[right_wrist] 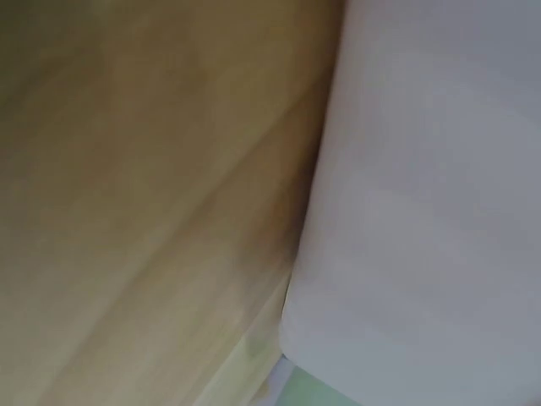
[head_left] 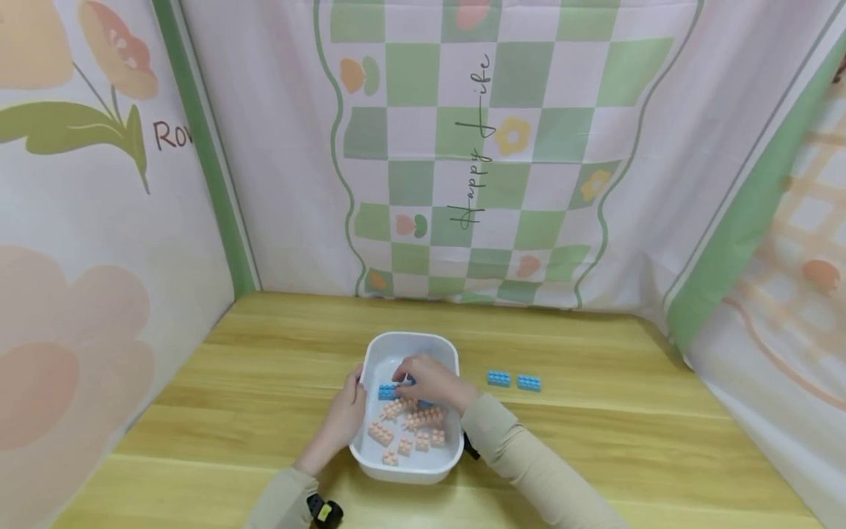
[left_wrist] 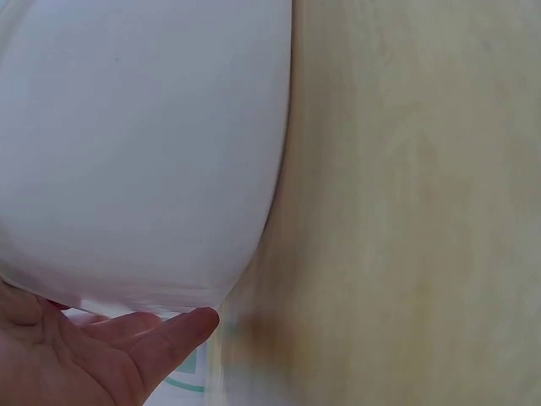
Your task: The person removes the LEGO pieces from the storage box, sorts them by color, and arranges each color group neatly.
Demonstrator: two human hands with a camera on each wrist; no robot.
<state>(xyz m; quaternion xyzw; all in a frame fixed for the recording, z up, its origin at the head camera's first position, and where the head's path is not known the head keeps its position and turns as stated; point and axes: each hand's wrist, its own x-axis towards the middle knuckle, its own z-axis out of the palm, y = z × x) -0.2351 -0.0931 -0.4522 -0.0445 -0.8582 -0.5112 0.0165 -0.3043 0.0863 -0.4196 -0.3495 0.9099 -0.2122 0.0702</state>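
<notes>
A white plastic tub [head_left: 439, 464] holds blue and peach toy building bricks. My left hand [head_left: 347, 408] rests against the tub's left outer wall; in the left wrist view its fingers [left_wrist: 173, 342] are nearly straight and touch the wall. My right hand [head_left: 428, 378] reaches over the right rim into the tub, fingers bent down around a blue brick [head_left: 410, 379], mostly hidden by them. Beside those fingertips lies another blue brick [head_left: 386, 392]. Closer to me are peach bricks, including a long one [head_left: 380, 433]. The right wrist view shows only tub wall and table.
Two blue bricks, a left one [head_left: 499, 378] and a right one [head_left: 529, 383], lie on the wooden table [head_left: 595, 441] right of the tub. A printed curtain [head_left: 410, 132] hangs behind the table's far edge, with more printed cloth at both sides.
</notes>
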